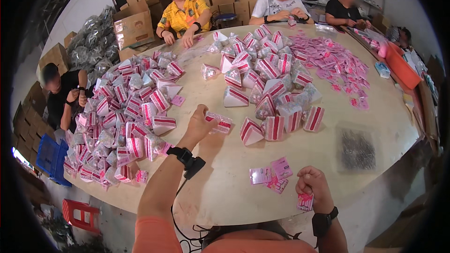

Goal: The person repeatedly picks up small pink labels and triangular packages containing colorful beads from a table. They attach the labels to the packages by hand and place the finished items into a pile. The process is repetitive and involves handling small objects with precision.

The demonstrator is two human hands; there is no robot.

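My left hand (200,124) reaches out over the middle of the table, its fingers closed on a cake-slice-shaped pack (221,124) with white sides and pink and red stripes. Close to the front edge, my right hand (315,186) has its fingers curled round a small pink printed card (305,202). Left of that hand, a few loose pink cards (277,173) lie overlapping on the tabletop. Beyond my left hand stands a group of similar cake-slice packs (274,126), some tilted against each other.
A large heap of packs (122,107) covers the table's left side. Many pink cards (328,61) are spread at the far right, near an orange bin (403,65). A shallow clear tray (357,149) of small dark pieces lies at right. Several people sit round the table.
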